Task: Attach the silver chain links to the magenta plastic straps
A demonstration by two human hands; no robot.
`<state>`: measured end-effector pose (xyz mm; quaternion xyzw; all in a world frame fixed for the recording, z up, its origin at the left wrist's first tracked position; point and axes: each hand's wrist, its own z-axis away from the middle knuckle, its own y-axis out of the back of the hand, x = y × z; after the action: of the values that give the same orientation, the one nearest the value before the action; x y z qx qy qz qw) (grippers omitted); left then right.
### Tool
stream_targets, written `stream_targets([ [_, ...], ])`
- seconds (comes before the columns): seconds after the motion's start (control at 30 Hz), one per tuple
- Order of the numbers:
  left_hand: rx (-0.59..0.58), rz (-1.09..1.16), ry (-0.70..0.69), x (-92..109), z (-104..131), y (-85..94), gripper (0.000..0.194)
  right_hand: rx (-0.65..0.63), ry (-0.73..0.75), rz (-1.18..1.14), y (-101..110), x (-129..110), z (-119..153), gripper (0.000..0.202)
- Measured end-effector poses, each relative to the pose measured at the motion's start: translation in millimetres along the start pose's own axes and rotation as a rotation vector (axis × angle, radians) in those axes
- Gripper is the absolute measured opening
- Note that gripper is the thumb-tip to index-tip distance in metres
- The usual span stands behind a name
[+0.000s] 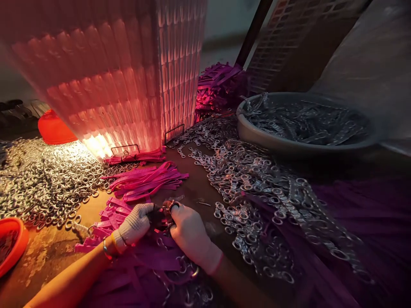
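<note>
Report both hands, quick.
Left hand: closed, fingers curled on a small dark item, too unclear to name.
Right hand: closed, fingers curled against the same item.

Worn brn tabletop [41, 256], grey bkgd wall [221, 21], warm glow [96, 145] at L, dim R side

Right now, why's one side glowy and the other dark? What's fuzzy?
Head view: a bright glow at the foot of the ribbed plastic lights the metal rings; head view: the lower-right purple strips look dark and blurred; head view: the dark object between the left hand and right hand is hard to see.
</note>
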<state>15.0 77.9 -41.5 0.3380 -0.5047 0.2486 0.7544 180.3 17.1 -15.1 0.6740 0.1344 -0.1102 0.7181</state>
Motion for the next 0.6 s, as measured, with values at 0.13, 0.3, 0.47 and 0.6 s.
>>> stream_targets([
  [0.13,0.039,0.061,0.036,4.5,1.7,-2.6,0.026,-0.104,0.035,0.058,9.6,-0.6,-6.5,0.033],
  [0.3,0.079,-0.138,0.029,7.1,3.0,-5.0,0.02,-0.183,0.039,0.145,12.2,-1.0,-12.1,0.027],
  [0.47,0.006,-0.095,0.033,8.7,3.1,-1.3,0.02,-0.225,0.235,0.189,9.0,-4.1,-9.3,0.022],
  [0.6,-0.025,-0.065,0.036,11.9,-0.4,4.0,0.02,-0.217,0.257,0.232,11.3,-8.0,-13.5,0.022],
])
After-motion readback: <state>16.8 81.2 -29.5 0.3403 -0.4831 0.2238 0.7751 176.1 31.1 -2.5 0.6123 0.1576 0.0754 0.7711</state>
